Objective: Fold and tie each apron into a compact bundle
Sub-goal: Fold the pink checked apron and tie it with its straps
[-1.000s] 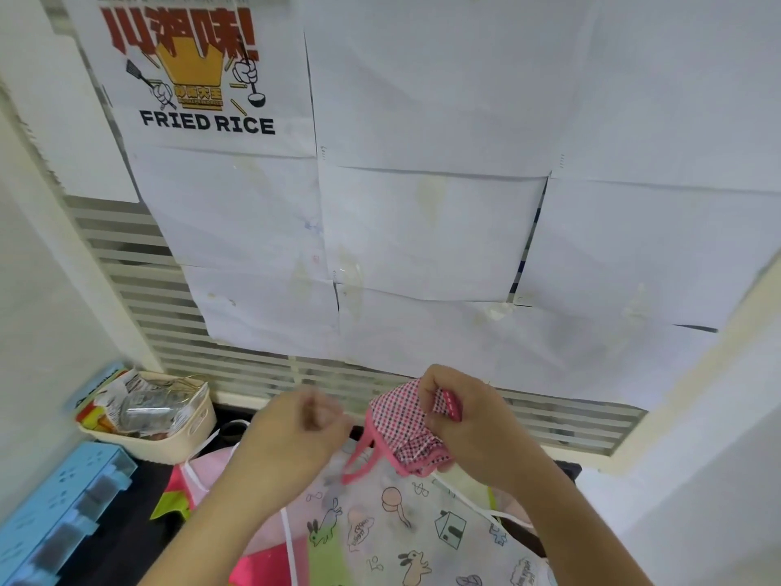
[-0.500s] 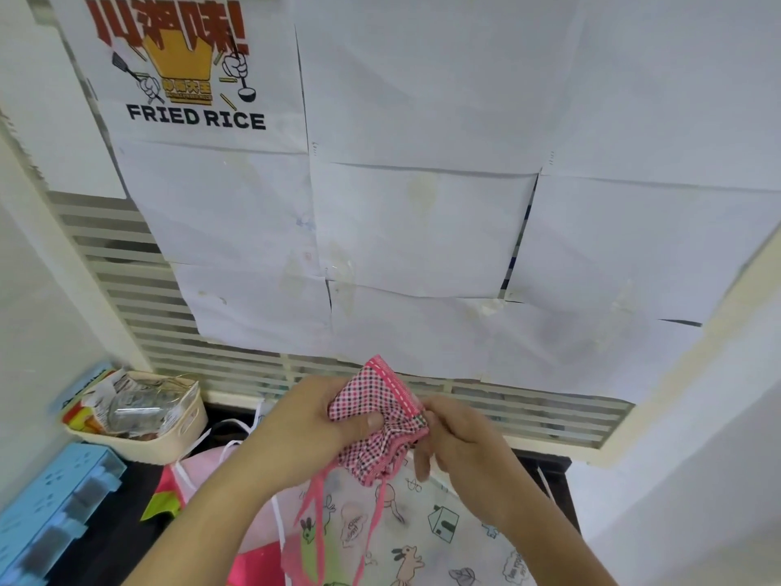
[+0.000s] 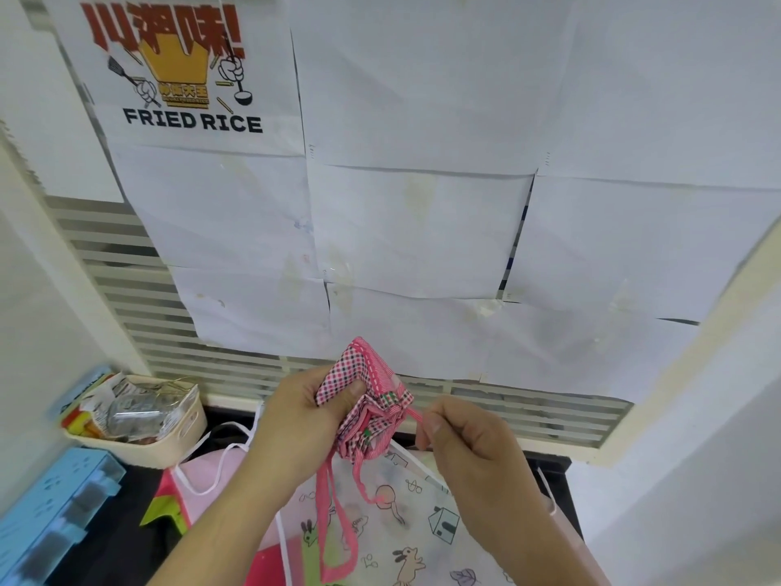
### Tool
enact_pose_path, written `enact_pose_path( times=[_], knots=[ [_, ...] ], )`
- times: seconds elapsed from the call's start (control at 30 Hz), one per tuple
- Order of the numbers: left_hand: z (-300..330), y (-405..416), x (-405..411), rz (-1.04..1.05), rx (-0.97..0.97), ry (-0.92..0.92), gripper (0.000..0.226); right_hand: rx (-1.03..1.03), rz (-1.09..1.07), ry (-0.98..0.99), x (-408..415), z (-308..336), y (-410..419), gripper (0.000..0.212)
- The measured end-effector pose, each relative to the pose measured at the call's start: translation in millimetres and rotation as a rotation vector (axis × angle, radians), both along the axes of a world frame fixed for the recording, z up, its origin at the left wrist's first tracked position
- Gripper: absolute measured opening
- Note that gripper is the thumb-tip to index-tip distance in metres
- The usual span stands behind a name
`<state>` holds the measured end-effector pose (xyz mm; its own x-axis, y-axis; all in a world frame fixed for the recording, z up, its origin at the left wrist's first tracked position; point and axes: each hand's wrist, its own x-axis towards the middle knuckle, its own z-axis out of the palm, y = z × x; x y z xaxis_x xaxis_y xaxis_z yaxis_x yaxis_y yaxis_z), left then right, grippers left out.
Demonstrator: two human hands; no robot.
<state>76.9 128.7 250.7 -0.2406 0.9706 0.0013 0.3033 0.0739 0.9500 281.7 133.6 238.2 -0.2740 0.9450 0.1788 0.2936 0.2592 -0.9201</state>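
left hand (image 3: pixel 296 420): fingers curled round the folded checked apron (image 3: pixel 363 399), thumb pressed on its front; holds it up in the air above the tabletop (image 3: pixel 110 539), in front of the papered wall (image 3: pixel 422 230).
right hand (image 3: pixel 469 441): thumb and forefinger pinch a pink strap (image 3: pixel 412 414) where it leaves the bundle's right side; other fingers curled in.
checked apron: pink-and-dark check, bunched into a small wad between the two hands; pink trim on the top edge.
straps: two pink ties (image 3: pixel 334 518) hang loose from the bundle's underside, down past the left wrist; how far they are wrapped round the bundle is hard to tell.
printed apron (image 3: pixel 401 530): white with rabbits and houses, lies spread on the tabletop under the hands, white cord (image 3: pixel 219 467) looping off its left side.
pink and green cloth (image 3: pixel 169 501): partly under the printed apron, left of it.
basket (image 3: pixel 160 441): cream, left on the tabletop, full of crumpled wrappers.
blue rack (image 3: pixel 55 501): lower left, just beside the basket.
poster (image 3: pixel 186 78): "FRIED RICE", top left on the wall.
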Motion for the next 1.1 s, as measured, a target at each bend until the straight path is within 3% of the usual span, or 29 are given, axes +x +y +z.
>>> enact_pose_path(
  times=[0.2,0.43,0.67,0.8,1.0,1.1],
  knots=[
    [5,2,6,0.005,0.029,-0.015,0.022,-0.033,0.048,0.152,6,0,-6,0.031],
    [12,2,5,0.003,-0.03,-0.428,0.022,-0.273,0.153,0.35,2,-17,-4,0.025],
    [16,-1,6,-0.06,-0.018,-0.449,0.022,-0.319,0.101,0.241,3,-31,5,0.035],
    [18,-2,8,-0.027,-0.015,-0.49,0.023,-0.317,0.096,0.298,6,-25,6,0.036],
    [15,-2,4,-0.043,-0.103,-0.712,0.013,-0.44,0.331,0.468,6,-18,3,0.024],
    [16,-5,8,-0.156,-0.158,-0.885,0.033,-0.395,0.267,0.399,2,-19,2,0.026]
  ],
)
